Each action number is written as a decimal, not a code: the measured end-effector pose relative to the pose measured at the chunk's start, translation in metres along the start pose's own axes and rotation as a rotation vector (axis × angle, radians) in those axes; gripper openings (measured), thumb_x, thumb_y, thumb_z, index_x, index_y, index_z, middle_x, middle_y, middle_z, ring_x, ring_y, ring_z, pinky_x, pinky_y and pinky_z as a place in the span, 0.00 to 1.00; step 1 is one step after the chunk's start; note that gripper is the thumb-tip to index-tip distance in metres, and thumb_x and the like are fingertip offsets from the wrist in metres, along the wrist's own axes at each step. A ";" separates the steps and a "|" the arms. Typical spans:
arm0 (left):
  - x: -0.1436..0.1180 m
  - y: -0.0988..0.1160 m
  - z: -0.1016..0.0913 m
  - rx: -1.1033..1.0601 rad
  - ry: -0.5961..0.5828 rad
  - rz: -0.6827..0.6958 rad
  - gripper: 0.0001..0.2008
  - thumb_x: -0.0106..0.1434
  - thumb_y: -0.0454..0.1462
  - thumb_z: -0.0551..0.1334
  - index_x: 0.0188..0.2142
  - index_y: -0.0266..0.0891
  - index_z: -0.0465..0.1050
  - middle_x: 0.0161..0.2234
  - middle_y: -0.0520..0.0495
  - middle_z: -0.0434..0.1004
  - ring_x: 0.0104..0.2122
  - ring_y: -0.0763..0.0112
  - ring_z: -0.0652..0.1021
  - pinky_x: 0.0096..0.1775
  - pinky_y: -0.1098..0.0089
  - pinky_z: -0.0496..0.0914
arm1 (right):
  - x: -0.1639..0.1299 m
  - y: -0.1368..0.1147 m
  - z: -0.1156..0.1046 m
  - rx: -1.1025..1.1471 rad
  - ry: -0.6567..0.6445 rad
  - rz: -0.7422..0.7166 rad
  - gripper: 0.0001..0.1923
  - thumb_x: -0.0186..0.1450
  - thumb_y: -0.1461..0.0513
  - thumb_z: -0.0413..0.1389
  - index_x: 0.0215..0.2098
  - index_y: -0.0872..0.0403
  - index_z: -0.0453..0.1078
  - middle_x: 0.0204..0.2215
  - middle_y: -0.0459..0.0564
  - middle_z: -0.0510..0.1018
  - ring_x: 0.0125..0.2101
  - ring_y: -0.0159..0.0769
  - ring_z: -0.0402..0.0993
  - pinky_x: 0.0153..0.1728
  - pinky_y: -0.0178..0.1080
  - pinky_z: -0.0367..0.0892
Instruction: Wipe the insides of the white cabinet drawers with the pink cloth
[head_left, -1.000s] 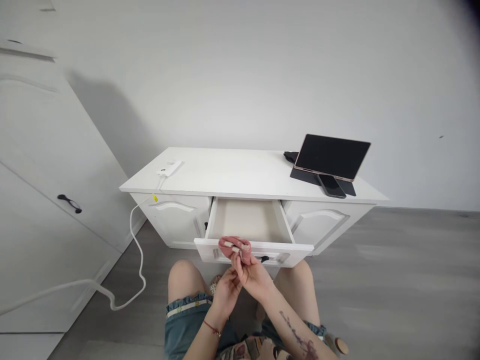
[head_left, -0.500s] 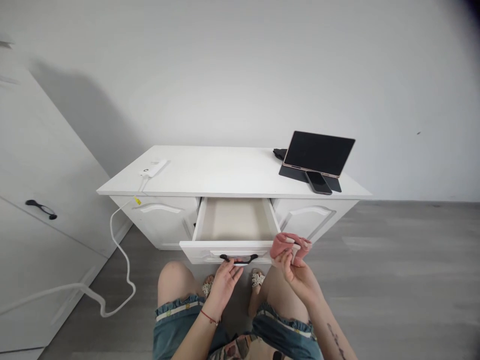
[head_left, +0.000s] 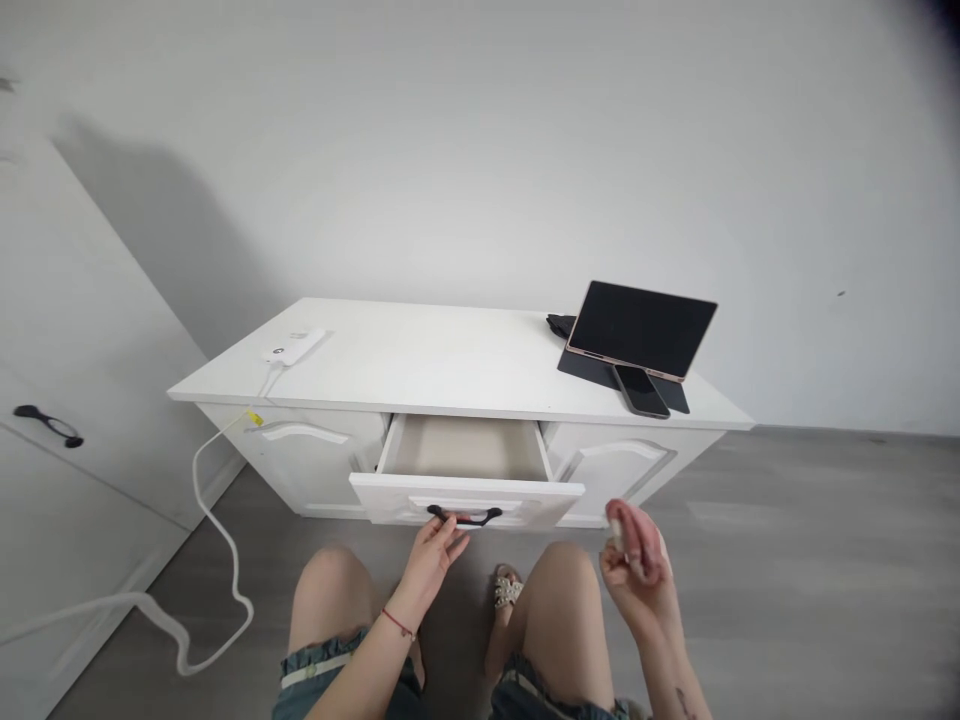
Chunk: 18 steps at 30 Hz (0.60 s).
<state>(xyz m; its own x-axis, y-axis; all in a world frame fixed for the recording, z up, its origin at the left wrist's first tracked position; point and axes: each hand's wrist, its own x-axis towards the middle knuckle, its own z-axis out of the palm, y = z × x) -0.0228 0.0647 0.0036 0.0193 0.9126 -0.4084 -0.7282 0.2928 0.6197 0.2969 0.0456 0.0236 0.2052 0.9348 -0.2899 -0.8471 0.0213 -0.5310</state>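
Observation:
A white drawer stands partly out of the desk, and the bare bottom inside it shows. My left hand is at its front, the fingers hooked on the black drawer handle. Off to the right of the drawer, above the floor, my right hand grips a pair of pink socks. They are bunched into a small bundle with pale patches, and are slightly blurred.
On the white desk a tablet leans on its stand, a phone in front and a black item behind. A white power strip lies left, its cable hanging to the floor. A white cabinet stands left.
The drawer has slid partway in, with my left hand still at its handle. My right hand has drawn away from the drawer's corner to the right and down, carrying the socks.

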 end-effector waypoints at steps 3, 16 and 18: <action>0.025 0.010 0.010 0.019 0.012 0.010 0.06 0.53 0.33 0.69 0.29 0.35 0.73 0.34 0.46 0.79 0.30 0.74 0.78 0.43 0.64 0.74 | 0.009 0.023 -0.028 -0.001 0.165 0.169 0.09 0.47 0.61 0.60 0.29 0.50 0.73 0.29 0.48 0.82 0.30 0.39 0.78 0.30 0.41 0.74; 0.111 0.039 0.044 -0.011 0.038 0.043 0.11 0.53 0.29 0.67 0.23 0.36 0.65 0.23 0.51 0.75 0.27 0.72 0.79 0.40 0.67 0.74 | 0.002 0.083 -0.031 0.048 0.153 0.429 0.11 0.44 0.62 0.66 0.27 0.50 0.74 0.27 0.43 0.82 0.30 0.40 0.79 0.45 0.52 0.70; 0.117 0.040 0.045 -0.003 0.044 0.044 0.11 0.53 0.29 0.67 0.22 0.37 0.65 0.23 0.51 0.75 0.27 0.72 0.79 0.40 0.67 0.74 | 0.002 0.083 -0.027 0.072 0.129 0.458 0.10 0.44 0.63 0.66 0.26 0.51 0.74 0.26 0.43 0.82 0.29 0.39 0.78 0.47 0.52 0.69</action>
<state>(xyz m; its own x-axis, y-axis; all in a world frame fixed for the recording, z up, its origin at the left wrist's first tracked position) -0.0193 0.1960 0.0107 -0.0430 0.9110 -0.4102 -0.7295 0.2519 0.6359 0.2398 0.0394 -0.0426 -0.1422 0.8021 -0.5800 -0.8955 -0.3539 -0.2699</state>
